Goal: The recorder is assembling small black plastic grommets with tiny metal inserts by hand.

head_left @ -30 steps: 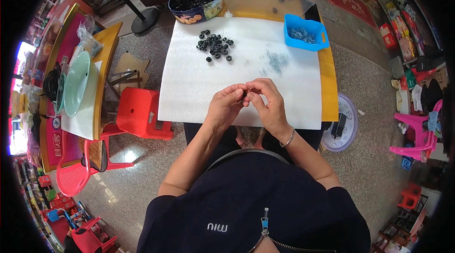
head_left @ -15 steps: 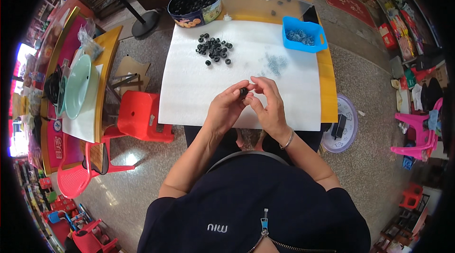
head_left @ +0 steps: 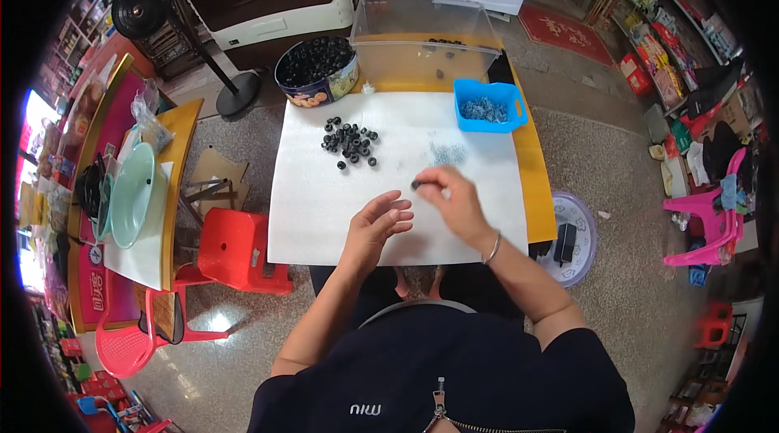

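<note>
Between the thumb and fingers of my right hand (head_left: 458,204) is a small black ring-shaped part (head_left: 415,185), held just above the white sheet (head_left: 316,214). My left hand (head_left: 375,230) is apart from it to the left, fingers loosely curved and parted, nothing visible in them. A loose cluster of black ring-shaped parts (head_left: 349,139) lies on the sheet beyond my left hand. Past my right hand, tiny blue-grey pieces (head_left: 447,154) are spread on the sheet, too small to name. More of them fill a blue plastic basket (head_left: 491,120) at the sheet's far right corner.
A round tin (head_left: 316,92) full of black parts stands at the far left of the table. Beside it is a clear plastic bin (head_left: 422,47) with a few dark pieces. A red stool (head_left: 235,246) stands left of the table, a fan (head_left: 235,96) behind it.
My hands have come apart. The right hand has moved forward and right with the black part; the left hand has let go. The view has tilted up, showing more of the background.
</note>
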Demonstrator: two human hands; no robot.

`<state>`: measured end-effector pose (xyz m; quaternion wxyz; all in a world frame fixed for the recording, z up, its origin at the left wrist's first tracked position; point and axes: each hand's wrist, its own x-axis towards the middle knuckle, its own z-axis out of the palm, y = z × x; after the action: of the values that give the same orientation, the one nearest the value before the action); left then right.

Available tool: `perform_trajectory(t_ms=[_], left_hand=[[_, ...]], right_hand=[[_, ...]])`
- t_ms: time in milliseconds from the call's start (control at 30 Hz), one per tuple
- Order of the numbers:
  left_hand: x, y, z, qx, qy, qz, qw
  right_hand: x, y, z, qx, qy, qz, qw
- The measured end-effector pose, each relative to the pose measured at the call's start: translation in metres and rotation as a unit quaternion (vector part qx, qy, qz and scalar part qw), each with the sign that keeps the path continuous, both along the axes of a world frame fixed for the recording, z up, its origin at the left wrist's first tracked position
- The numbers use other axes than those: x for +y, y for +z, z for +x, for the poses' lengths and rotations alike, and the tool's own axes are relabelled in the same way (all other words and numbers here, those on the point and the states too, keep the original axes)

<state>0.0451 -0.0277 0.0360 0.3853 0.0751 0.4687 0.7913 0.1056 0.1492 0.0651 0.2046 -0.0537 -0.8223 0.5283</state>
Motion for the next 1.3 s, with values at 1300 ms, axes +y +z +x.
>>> perform_trajectory(t_ms=[1300], left_hand=[[0.022, -0.035, -0.236, 0.531, 0.063, -0.501, 0.681]], right_hand=[[-0.029, -0.055, 0.024, 0.029, 0.014, 0.084, 0.996]])
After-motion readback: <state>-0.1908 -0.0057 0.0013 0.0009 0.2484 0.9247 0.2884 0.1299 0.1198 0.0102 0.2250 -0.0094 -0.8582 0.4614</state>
